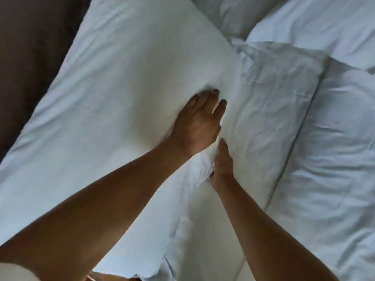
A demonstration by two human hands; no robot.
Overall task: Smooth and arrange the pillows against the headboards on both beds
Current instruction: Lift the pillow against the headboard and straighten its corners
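Observation:
A large white pillow [113, 88] fills the left and middle of the head view, lying slantwise against the dark headboard [26, 53]. My left hand [197, 122] presses flat on the pillow's right side, fingers spread, denting it. My right hand [222, 165] is just below it, pinching a bunched fold of the pillow's case at its right edge. A second white pillow [278, 110] lies under and to the right of the first, its surface creased.
A rumpled white duvet [334, 159] covers the right side. Another white pillow [316, 23] lies at the top right, and one more [219, 15] shows behind the large pillow at the top. The brown headboard runs down the left edge.

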